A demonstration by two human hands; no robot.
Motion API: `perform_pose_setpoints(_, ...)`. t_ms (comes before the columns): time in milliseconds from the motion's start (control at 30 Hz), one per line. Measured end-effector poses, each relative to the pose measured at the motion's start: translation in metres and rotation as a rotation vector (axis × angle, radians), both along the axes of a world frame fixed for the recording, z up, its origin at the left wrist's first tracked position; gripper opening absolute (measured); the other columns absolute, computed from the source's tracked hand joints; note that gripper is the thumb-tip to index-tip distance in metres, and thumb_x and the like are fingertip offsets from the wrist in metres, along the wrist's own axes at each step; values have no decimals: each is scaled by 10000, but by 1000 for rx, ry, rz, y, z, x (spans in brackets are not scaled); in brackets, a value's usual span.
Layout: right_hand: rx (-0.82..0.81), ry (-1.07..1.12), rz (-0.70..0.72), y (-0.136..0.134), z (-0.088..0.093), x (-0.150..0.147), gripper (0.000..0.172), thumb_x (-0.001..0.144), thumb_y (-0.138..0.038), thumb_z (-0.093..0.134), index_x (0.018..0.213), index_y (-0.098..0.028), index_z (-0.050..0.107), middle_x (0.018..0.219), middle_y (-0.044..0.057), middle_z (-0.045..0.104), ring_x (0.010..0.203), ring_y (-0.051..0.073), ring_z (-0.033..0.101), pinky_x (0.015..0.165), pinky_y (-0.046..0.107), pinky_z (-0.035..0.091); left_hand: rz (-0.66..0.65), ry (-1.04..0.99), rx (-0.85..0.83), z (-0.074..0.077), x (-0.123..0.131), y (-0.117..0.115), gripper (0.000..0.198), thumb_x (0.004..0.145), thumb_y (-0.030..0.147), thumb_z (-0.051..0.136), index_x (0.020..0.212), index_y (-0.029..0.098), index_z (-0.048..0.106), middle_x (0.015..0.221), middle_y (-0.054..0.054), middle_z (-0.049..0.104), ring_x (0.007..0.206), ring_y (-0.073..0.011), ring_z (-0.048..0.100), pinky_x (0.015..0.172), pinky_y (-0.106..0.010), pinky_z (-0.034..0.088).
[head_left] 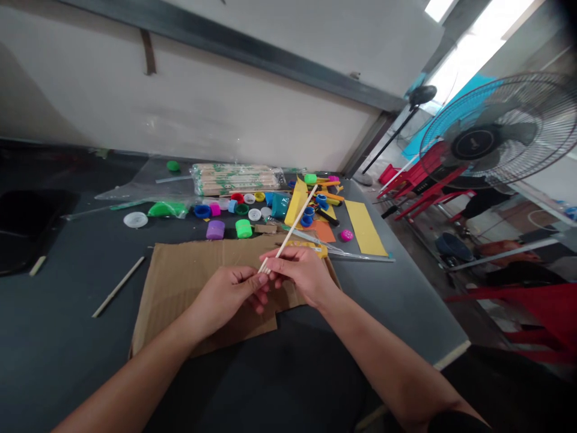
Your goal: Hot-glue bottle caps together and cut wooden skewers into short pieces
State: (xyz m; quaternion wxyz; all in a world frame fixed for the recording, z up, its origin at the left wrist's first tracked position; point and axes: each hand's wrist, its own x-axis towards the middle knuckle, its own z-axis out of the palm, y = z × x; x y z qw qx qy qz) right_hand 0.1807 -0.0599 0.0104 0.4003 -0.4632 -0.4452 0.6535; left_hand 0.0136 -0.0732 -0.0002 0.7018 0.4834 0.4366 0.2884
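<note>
My right hand (297,273) pinches a thin wooden stick (291,228) near its lower end, and the stick slants up and away over the table. My left hand (228,297) sits just beside it, fingertips curled against the stick's lower tip. I cannot tell whether those fingers grip it. Both hands hover over a flat brown cardboard sheet (180,300) lying on the dark grey table (58,337). Just beyond the cardboard lie a purple bottle cap (215,230) and a green bottle cap (243,228).
Several coloured bottle caps, yellow card (365,227) and a plastic-wrapped bundle of wooden sticks (237,178) lie at the back of the table. Two loose sticks (118,287) lie to the left. Past the right table edge stand a standing fan (491,138) and red plastic chairs (428,186).
</note>
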Motion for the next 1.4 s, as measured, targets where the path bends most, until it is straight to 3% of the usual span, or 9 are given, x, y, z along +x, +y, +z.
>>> perform_pose_setpoints(167, -1, -27, -43, 0, 0, -3, 255, 598, -361, 805, 709, -156, 703, 513, -26, 605, 465, 91, 546, 469, 230, 491, -46, 113, 38, 1, 3, 0, 265, 774, 420, 602, 722, 175, 689, 636, -21, 678, 558, -142, 627, 588, -268, 515)
perform_pose_setpoints(333, 28, -48, -40, -1, -5, -9, 277, 608, -414, 785, 697, -169, 692, 515, -32, 588, 445, 102, 542, 453, 251, 490, 6, 104, 74, 0, 4, 0, 256, 746, 435, 636, 733, 188, 704, 743, -28, 715, 709, -174, 662, 682, -278, 526)
perform_pose_setpoints(767, 94, -126, -97, -8, 8, -17, 138, 677, -316, 709, 736, -191, 708, 562, -31, 585, 465, 78, 470, 443, 219, 369, -5, 203, 197, 8, -1, 2, 276, 784, 412, 590, 643, 185, 660, 595, -10, 661, 583, -151, 620, 607, -256, 475)
perform_pose_setpoints(867, 173, -291, -55, -3, 28, 3, 205, 729, -351, 673, 857, -197, 715, 627, -17, 609, 506, 88, 502, 470, 224, 378, 50, 140, 166, 5, -8, 5, 312, 763, 465, 621, 642, 180, 654, 602, -13, 654, 568, -149, 607, 586, -256, 479)
perform_pose_setpoints(967, 350, -525, -212, 2, 51, 40, 254, 784, -361, 622, 964, -199, 695, 744, 17, 656, 575, 109, 546, 532, 246, 410, 209, 41, 136, -1, -16, 9, 327, 738, 491, 663, 679, 170, 656, 628, -13, 651, 562, -137, 592, 580, -249, 485)
perform_pose_setpoints(1033, 430, -712, -228, 5, 59, 68, 273, 810, -398, 591, 965, -196, 690, 730, 27, 653, 625, 138, 574, 574, 263, 429, 298, -9, 113, -4, -19, 11, 313, 720, 476, 694, 703, 166, 659, 649, -11, 655, 561, -128, 589, 584, -243, 489)
perform_pose_setpoints(1233, 377, -1299, -262, 34, 35, 141, 251, 846, -333, 522, 950, -179, 690, 786, 44, 704, 726, 171, 639, 648, 261, 441, 210, 56, 134, -10, -16, 10, 325, 740, 490, 658, 691, 169, 661, 626, -11, 649, 573, -134, 605, 595, -250, 506)
perform_pose_setpoints(1267, 370, -1411, -243, 43, 29, 148, 241, 857, -297, 503, 958, -183, 690, 823, 45, 714, 761, 168, 645, 669, 256, 439, 189, 77, 138, -10, -15, 9, 329, 747, 497, 646, 693, 173, 660, 634, -10, 651, 580, -136, 610, 594, -252, 509)
perform_pose_setpoints(1400, 401, -1503, -160, 81, 14, 153, 205, 850, -212, 521, 949, -191, 699, 937, 53, 722, 884, 172, 636, 757, 251, 414, 147, 156, 137, -11, -12, 8, 358, 761, 519, 608, 675, 175, 653, 659, -16, 655, 599, -139, 617, 574, -243, 505)
